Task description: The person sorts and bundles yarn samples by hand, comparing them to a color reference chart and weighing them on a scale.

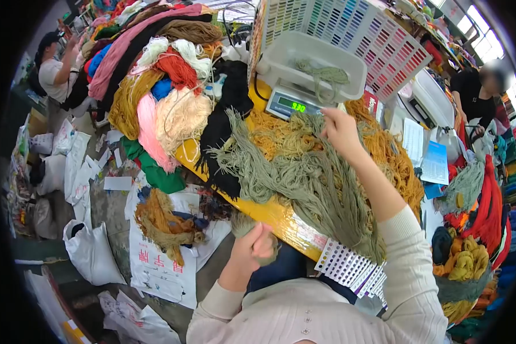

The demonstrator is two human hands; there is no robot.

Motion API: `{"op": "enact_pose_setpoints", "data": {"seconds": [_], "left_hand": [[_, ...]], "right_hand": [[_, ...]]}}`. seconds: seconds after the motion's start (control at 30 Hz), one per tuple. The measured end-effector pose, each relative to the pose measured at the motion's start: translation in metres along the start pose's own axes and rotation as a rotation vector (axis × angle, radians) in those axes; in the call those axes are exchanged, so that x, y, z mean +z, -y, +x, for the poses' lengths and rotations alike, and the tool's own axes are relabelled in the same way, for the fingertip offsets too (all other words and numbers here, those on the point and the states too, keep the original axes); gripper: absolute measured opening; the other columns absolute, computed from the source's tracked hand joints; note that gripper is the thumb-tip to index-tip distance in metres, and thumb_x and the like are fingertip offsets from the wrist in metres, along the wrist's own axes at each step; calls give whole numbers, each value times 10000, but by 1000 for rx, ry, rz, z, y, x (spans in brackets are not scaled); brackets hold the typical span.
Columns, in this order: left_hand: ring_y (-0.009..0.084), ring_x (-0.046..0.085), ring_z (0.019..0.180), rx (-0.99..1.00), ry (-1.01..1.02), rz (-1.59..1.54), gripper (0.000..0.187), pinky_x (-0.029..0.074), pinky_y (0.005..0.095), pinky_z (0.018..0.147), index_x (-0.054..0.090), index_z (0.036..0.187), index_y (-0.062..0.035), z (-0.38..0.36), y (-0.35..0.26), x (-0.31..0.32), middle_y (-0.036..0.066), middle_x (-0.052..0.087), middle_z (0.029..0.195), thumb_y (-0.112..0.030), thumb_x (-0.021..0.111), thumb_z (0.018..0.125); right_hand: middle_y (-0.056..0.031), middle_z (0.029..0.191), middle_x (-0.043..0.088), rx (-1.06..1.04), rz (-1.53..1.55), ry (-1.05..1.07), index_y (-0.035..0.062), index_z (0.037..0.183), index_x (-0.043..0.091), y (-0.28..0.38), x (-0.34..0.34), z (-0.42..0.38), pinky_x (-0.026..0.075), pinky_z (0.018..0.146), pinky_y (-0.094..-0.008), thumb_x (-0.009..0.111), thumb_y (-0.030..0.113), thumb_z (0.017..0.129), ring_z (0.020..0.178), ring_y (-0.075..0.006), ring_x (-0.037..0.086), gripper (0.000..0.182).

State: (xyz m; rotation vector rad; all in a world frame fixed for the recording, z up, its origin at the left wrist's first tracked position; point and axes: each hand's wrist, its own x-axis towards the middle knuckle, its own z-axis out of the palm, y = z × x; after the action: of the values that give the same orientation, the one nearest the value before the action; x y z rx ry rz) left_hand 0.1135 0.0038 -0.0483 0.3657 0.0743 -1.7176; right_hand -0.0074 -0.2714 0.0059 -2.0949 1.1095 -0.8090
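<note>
My left hand is closed around a bundle of grey-green yarn beside the yellow table's near edge. Over the table, my right hand has its fingers pinched together just in front of the digital scale, whose green display seems to read 930. On the scale sits a white plastic tray holding a little grey-green yarn, with strands hanging over its rim toward my right fingertips. Whether those fingers grip a strand is too small to tell. Beneath my right arm lies a large grey-green yarn heap.
Mustard yarn lies right of the heap, black yarn left of it. A color chart stands behind the scale. Printed swatch sheets rest at the near edge. Multicolored skeins pile at left. Two other people are in the background.
</note>
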Motion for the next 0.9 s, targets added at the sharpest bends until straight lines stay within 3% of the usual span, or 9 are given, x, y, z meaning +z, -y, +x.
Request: {"op": "enact_pose_setpoints", "data": {"seconds": [0.03,0.13,0.17,0.27,0.33,0.4,0.47,0.67,0.9], "left_hand": [[25,238,363,-12,16,3,239,205,172,361,520,927,-29,-5,0,1,-49,310,452,-199,364,866],[31,244,367,15,59,-2,224,215,174,363,520,943,-23,-12,-3,13,-45,306,453,-176,380,858],[39,300,390,50,39,49,197,257,174,386,534,924,-17,-13,-6,15,-39,360,470,-149,415,838],[56,369,444,245,-361,446,170,295,183,425,545,881,-4,-6,-8,27,-19,423,513,-124,443,816],[70,407,503,326,-288,549,165,302,193,453,546,850,9,5,-14,30,1,454,561,-124,460,805],[67,403,514,364,-295,530,169,301,189,460,540,870,13,20,-11,39,5,456,579,-125,472,802],[63,399,522,368,-262,462,169,309,178,473,535,893,16,32,-3,48,8,471,609,-111,493,790],[47,400,554,374,-53,551,188,333,166,499,503,940,24,31,15,64,9,497,698,-47,517,767],[60,404,579,334,-88,333,153,348,176,525,523,899,37,17,35,65,24,479,751,-65,503,787]], "right_hand": [[-175,880,547,-256,-264,-125,-28,918,511,-28,9,26,433,670,-384,495,72,734,788,-285,547,210],[-183,892,537,-13,-599,-8,-18,920,501,-23,21,49,402,726,-426,539,105,703,902,-335,481,252],[-168,794,548,-83,-639,55,-31,868,522,-21,25,51,441,651,-371,568,126,682,788,-288,541,247],[-36,553,527,255,286,273,-23,725,559,25,30,9,394,429,-205,552,85,698,487,-92,498,111],[-58,666,568,399,749,529,-10,756,562,60,20,-38,394,420,-171,512,60,747,492,-76,511,86],[-79,727,579,421,1002,568,-33,971,502,79,16,-82,411,431,-171,474,31,775,501,-78,522,209],[-75,733,578,418,995,573,-23,1057,467,90,9,-110,409,441,-167,452,24,778,504,-75,520,283],[-54,716,570,346,947,561,5,1081,467,94,-6,-149,407,461,-160,409,27,782,548,-68,529,306],[-90,720,586,430,1099,474,-47,926,518,90,-12,-171,414,461,-162,462,36,774,539,-73,532,182]]}}
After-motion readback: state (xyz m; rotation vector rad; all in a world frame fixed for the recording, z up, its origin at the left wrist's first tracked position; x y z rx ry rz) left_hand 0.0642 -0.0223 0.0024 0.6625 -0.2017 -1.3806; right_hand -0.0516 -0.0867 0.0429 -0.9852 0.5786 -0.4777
